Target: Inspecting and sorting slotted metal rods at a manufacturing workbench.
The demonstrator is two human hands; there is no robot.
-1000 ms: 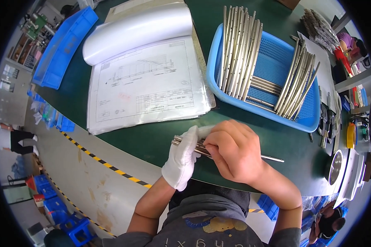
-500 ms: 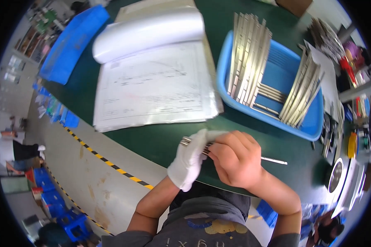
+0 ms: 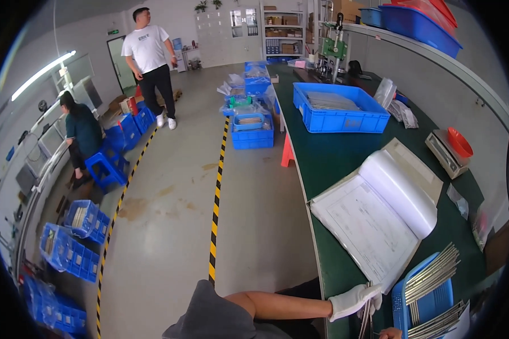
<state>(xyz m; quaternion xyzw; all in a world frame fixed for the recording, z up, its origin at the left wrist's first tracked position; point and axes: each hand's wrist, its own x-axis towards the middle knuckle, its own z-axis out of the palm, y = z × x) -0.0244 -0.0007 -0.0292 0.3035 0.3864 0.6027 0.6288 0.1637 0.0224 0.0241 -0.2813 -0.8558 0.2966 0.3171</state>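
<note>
My left hand, in a white glove, is closed around several thin metal rods at the near edge of the green table. The rods point down towards the lower rim of the view. Just right of them, only a small part of my bare right hand shows at the bottom edge. Its fingers look curled, and whatever they hold is cut off. A light-blue basket stands beside my hands, with bundles of metal rods leaning in it. Beyond my glove lies an open stack of drawings, its top pages rolled back.
A blue bin stands farther along the green table, near a scale with a red bowl. Blue crates stand on the floor by a striped line. One person stands in the aisle; another sits at left.
The view has swung left and up, towards the aisle, so my hands now appear at the lower right. The rods stay in my gloved left hand; my right hand is mostly out of the picture.
</note>
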